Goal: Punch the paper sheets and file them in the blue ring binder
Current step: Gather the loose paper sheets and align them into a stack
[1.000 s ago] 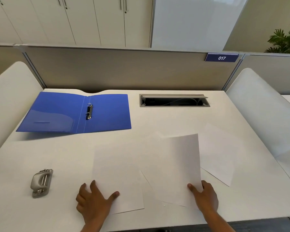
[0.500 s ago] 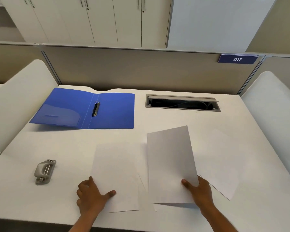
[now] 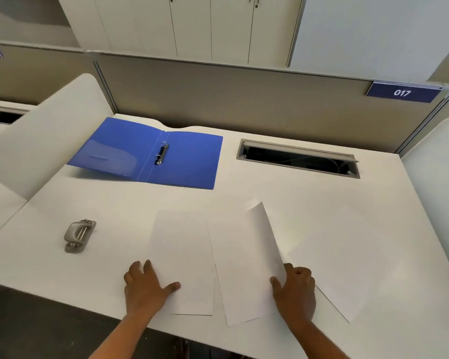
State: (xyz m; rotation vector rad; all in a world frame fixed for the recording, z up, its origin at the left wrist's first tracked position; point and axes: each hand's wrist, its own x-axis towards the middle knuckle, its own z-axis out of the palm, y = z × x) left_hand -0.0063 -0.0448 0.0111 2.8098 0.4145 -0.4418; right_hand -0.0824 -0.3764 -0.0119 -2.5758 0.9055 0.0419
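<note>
Left hand (image 3: 147, 286) lies flat, fingers spread, pinning one paper sheet (image 3: 183, 260); my right hand (image 3: 294, 288) pinches a lifted sheet (image 3: 246, 268). Blue ring binder (image 3: 151, 154) lies open at ten o'clock on the tabletop (image 3: 270, 193); a sign (image 3: 402, 92) reads "017".

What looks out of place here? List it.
The paper sheets are scattered, not stacked: one under the left hand, the middle sheet lifted by the right hand, a third sheet askew at the right. Blue binder lies open; punch untouched.
</note>
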